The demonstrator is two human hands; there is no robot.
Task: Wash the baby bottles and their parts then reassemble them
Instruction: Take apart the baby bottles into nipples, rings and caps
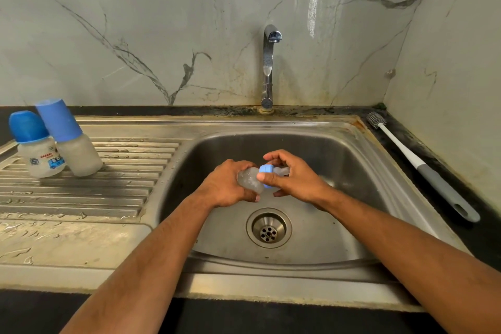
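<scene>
Frosted plastic, wet and probably slippery, filled my grip: my left hand (230,184) clasped the light bottle (250,180) over the sink (352,160), my right hand (291,177) pinching its blue collar (266,175). I judged the ribbed collar the surest hold. Left of the grip, beyond it, stood two capped bottles (58,144).

Both bare forearms reached forward from the five and seven o'clock corners, converging at centre. The left hand (230,184) curled, knuckles up, around the bottle (249,179) body. The right hand (292,179) met it from three o'clock, thumb and bent fingers pinching the blue collar (267,172), wrist slightly raised.
</scene>
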